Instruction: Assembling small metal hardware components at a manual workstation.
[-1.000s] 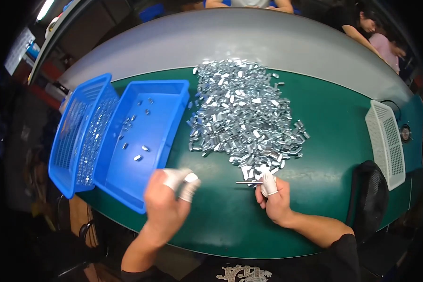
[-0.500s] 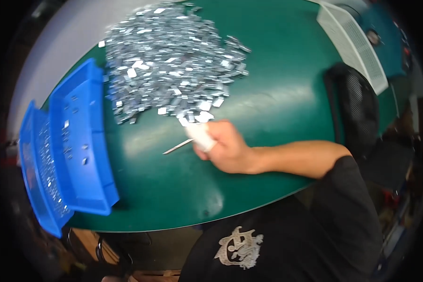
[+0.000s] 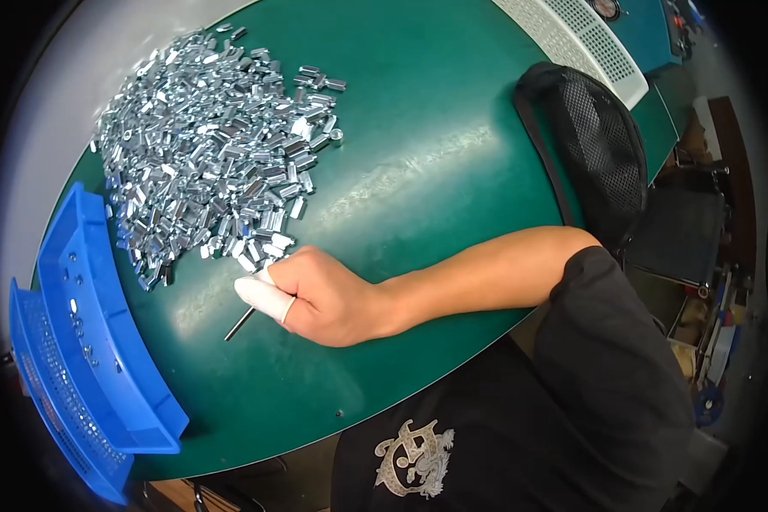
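view: head fisheye | faces: down | over: green table [image 3: 401, 102] | range: near

Green desk [image 3: 427, 230], glossy surface — silvery metal pieces [image 3: 205, 145] in a loose heap, blue tray [image 3: 132, 367] at left edge; black mesh bag [image 3: 602, 145] beside white perforated basket [image 3: 582, 38] — right side.

No lettering can be read, not even on the pale emblem [image 3: 416, 459] of the black shirt [image 3: 503, 427]
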Demonstrator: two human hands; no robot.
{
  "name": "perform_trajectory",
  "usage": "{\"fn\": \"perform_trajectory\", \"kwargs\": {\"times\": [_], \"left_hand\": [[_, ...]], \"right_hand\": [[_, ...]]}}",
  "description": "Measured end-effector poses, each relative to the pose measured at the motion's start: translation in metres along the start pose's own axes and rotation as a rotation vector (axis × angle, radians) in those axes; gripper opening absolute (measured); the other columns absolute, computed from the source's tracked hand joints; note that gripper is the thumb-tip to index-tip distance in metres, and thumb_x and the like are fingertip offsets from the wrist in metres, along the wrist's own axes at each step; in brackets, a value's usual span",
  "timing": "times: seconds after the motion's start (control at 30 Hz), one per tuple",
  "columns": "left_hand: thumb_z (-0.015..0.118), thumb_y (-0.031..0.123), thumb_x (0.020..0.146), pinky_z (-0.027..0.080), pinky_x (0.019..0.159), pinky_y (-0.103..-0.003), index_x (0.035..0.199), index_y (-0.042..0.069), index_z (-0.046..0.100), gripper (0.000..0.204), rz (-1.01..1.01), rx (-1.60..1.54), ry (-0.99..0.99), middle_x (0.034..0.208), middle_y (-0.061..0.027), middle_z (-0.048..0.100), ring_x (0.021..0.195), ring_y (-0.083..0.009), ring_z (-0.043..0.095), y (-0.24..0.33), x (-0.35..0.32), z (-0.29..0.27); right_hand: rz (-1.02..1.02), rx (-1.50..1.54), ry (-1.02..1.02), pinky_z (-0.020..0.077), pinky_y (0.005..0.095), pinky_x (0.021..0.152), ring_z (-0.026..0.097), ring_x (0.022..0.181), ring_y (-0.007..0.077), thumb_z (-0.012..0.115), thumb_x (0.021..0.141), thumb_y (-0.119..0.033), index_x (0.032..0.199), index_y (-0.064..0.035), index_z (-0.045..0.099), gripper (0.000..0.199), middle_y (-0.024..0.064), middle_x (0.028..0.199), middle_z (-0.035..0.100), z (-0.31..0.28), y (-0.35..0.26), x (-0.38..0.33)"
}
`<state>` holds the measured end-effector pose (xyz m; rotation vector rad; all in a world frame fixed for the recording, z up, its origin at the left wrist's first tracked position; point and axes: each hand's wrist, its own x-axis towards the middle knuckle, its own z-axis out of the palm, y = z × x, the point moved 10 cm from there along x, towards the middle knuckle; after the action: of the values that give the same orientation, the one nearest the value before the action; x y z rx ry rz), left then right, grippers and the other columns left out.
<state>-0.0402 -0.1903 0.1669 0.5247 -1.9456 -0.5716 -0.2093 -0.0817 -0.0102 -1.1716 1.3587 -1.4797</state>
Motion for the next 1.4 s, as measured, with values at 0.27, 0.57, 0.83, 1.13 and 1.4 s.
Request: {"fn": "perform_trajectory", "kwargs": {"times": [0.27,0.57,0.83,1.13,1.4], "left_hand": [[0.038,0.046,0.091,0.046,0.083,-0.036,0.122,-0.012,0.044,0.066,-0.137,-0.059,-0.046,0.111,-0.0238,0.05,0.099,-0.0286,0.054,-0.017,-0.025,0.004],[0.037,0.045,0.092,0.046,0.081,-0.036,0.123,-0.011,0.043,0.064,-0.372,-0.108,-0.059,0.108,-0.0225,0.05,0.097,-0.0277,0.054,-0.04,-0.081,-0.001],[0.037,0.043,0.092,0.046,0.08,-0.036,0.124,-0.01,0.042,0.063,-0.453,-0.267,-0.132,0.105,-0.0213,0.049,0.095,-0.0269,0.053,-0.049,-0.091,0.03],[0.036,0.042,0.093,0.046,0.078,-0.036,0.126,-0.009,0.041,0.061,-0.492,-0.281,-0.176,0.102,-0.02,0.049,0.092,-0.0259,0.053,-0.049,-0.094,0.022],[0.036,0.041,0.093,0.046,0.076,-0.035,0.127,-0.008,0.04,0.06,-0.554,-0.268,-0.182,0.099,-0.0188,0.049,0.09,-0.0251,0.053,-0.053,-0.099,0.007]], "right_hand": [[-0.06,-0.055,-0.031,0.0272,0.0348,0.043,0.028,0.044,0.0165,0.049,0.094,-0.017,0.055,0.0005,0.039,0.044,0.0107,0.047,0.032,0.002,-0.003,0.001],[-0.073,-0.042,-0.048,0.0292,0.0308,0.039,0.036,0.04,0.0109,0.049,0.095,-0.019,0.053,-0.0033,0.045,0.045,0.0051,0.044,0.042,0.009,0.001,0.004],[-0.071,-0.025,-0.01,0.0267,0.0339,0.04,0.03,0.04,0.0163,0.051,0.092,-0.016,0.051,-0.0003,0.041,0.045,0.0092,0.044,0.035,0.007,-0.003,0.002],[-0.087,-0.025,-0.044,0.0274,0.0314,0.04,0.033,0.04,0.0124,0.051,0.092,-0.016,0.054,-0.0005,0.045,0.042,0.0077,0.044,0.039,0.005,-0.006,-0.003],[-0.076,0.031,-0.016,0.0287,0.0386,0.039,0.038,0.037,0.0268,0.051,0.089,-0.016,0.049,-0.0002,0.045,0.043,0.0169,0.044,0.04,0.008,-0.005,0.005]]}}
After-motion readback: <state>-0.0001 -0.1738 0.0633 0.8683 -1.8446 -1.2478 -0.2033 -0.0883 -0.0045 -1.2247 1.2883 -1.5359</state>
